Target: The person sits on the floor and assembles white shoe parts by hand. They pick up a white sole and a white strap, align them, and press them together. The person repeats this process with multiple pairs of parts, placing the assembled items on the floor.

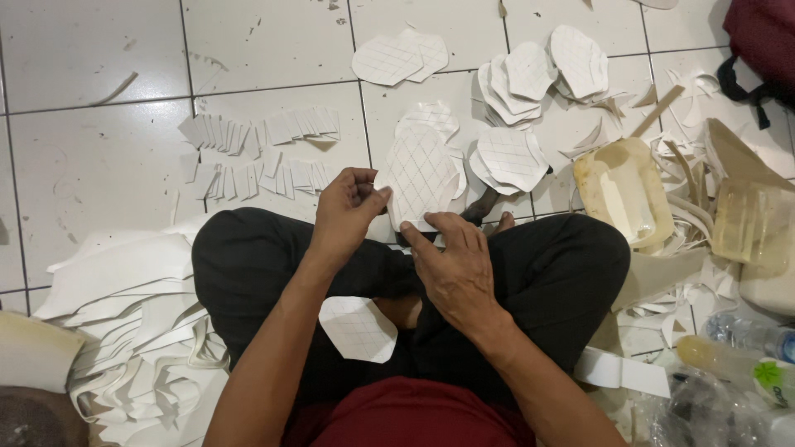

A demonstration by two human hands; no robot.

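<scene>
I sit cross-legged in black trousers on a white tiled floor. My left hand [348, 207] pinches the left edge of a white, rounded cut piece with a diamond grid [418, 175]. My right hand [451, 261] presses its fingers on the lower edge of the same piece, above my crossed legs. Another white grid piece [358, 329] lies in my lap between my forearms.
Stacks of the same white cut pieces [530, 79] lie ahead, and rows of small white strips [257, 153] at the left. White offcuts [137, 323] pile at my left knee. Yellowish plastic containers [623, 189] and plastic bottles [745, 348] stand at the right.
</scene>
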